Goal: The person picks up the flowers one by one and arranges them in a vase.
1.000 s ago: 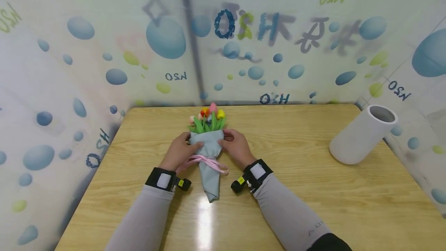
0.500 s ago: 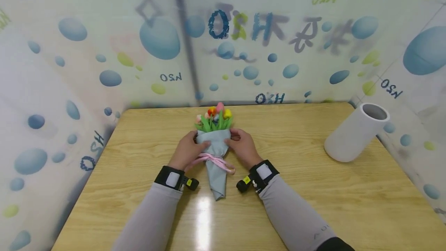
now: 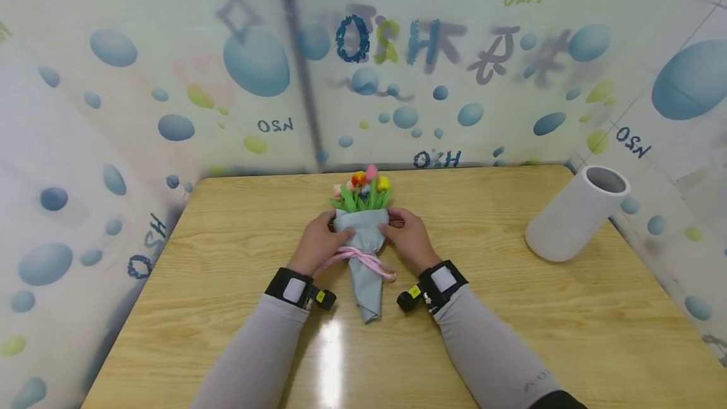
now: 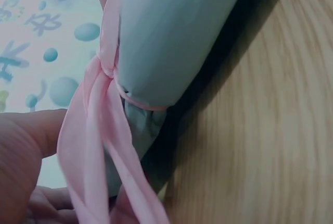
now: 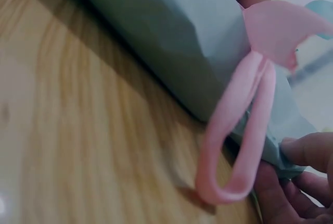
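A small bouquet (image 3: 363, 227) lies near the middle of the tabletop (image 3: 483, 308), toward its far edge, with its blooms pointing away from the person and its narrow end toward them. Whether its whole length touches the wood, I cannot tell. The flowers (image 3: 363, 183) are pink, orange-red, yellow and pale, set among green leaves. A grey-blue wrapper (image 3: 369, 289) encloses the stems and tapers to a folded tip. Around its middle is tied a pink ribbon (image 3: 369, 262); the right wrist view shows one loop of it hanging beside the wrapper.

The left hand (image 3: 319, 243) pinches the wrapper's left edge just below the leaves, thumb on the front, the other fingers partly hidden behind. The right hand (image 3: 411, 242) pinches the opposite edge in the same manner, thumb in front and fingers curled beneath.

Each wrist wears a black band, the left band (image 3: 288, 287) and the right band (image 3: 444, 286), above light grey sleeves (image 3: 255, 346). Well apart to the right, near the tabletop's right edge, stands a white vase (image 3: 573, 216), its round mouth open at the top. Behind everything is a pale wall (image 3: 494, 2) printed with blue and green drops and lettering.
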`<state>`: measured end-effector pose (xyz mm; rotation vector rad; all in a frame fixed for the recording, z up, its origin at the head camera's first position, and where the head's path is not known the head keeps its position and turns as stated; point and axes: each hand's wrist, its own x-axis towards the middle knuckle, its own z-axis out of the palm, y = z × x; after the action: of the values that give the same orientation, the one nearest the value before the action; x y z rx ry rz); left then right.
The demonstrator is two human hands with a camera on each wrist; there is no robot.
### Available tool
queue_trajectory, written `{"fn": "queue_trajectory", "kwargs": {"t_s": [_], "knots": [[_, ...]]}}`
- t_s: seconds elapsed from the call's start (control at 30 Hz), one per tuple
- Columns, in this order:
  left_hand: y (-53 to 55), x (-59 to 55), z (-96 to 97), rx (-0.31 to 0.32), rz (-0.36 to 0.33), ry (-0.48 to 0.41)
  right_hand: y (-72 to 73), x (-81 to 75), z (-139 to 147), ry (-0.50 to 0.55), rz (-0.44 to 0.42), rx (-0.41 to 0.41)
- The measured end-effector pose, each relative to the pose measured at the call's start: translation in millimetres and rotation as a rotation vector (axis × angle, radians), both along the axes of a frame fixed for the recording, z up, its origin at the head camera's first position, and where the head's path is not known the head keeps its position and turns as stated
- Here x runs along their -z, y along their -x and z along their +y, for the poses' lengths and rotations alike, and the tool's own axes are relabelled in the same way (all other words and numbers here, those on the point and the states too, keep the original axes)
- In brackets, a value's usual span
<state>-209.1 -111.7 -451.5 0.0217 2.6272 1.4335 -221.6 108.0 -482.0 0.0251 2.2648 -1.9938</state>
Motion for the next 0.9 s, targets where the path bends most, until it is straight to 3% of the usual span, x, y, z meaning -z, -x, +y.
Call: {"fn": "queue_trajectory", "kwargs": {"t_s": [0.33, 0.9], "knots": [[-0.7, 3.9, 14.4, 0.019, 0.034, -0.037, 0.5, -3.9, 17.2, -0.013, -0.032, 0.006], [-2.0, 5.9, 40.0, 0.044, 0.034, -0.168, -3.9, -8.1, 51.1, -0.06, -0.03, 0.007]]}}
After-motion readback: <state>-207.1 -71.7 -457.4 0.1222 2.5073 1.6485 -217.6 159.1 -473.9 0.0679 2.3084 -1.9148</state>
